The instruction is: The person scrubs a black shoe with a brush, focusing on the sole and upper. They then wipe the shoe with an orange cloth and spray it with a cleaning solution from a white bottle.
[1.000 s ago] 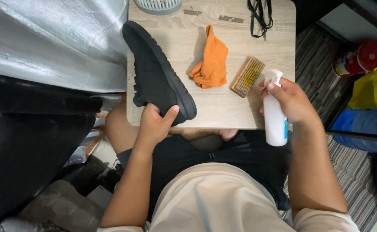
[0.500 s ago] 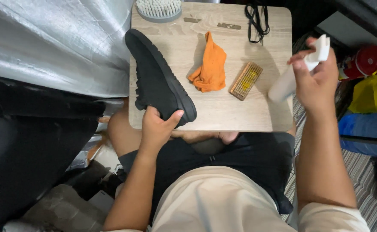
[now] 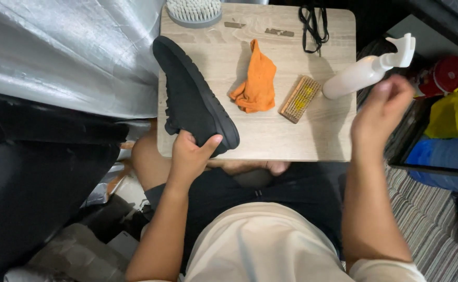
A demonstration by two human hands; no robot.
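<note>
1. While the left hand (image 3: 190, 156) is gripping the heel end of the black knit low-top shoe (image 3: 193, 99), thumb over the edge of the sole, the shoe is lying on its side along the left part of the pale wood-grain surface (image 3: 271, 141), toe pointing away from the person.
2. The right hand (image 3: 380, 112) is hovering off the right edge of that surface, fingers loosely curled and holding nothing; it is blurred, so how far they are curled cannot be told.
3. The white plastic trigger spray bottle (image 3: 359, 75) is lying tilted at the right edge, nozzle overhanging, just beyond the right hand and apart from it.
4. The crumpled orange cloth (image 3: 257, 81) and the small wooden brush with yellowish bristles (image 3: 299, 98) are lying between shoe and bottle, neither being touched.
5. A round pale-bristled scrub brush (image 3: 194, 10) and the black laces (image 3: 312, 23) are resting at the far edge.
6. Judgement: the laces being off suggests preparation is done; brushing and wiping appear outstanding. Whether the shoe is wet cannot be told.
</note>
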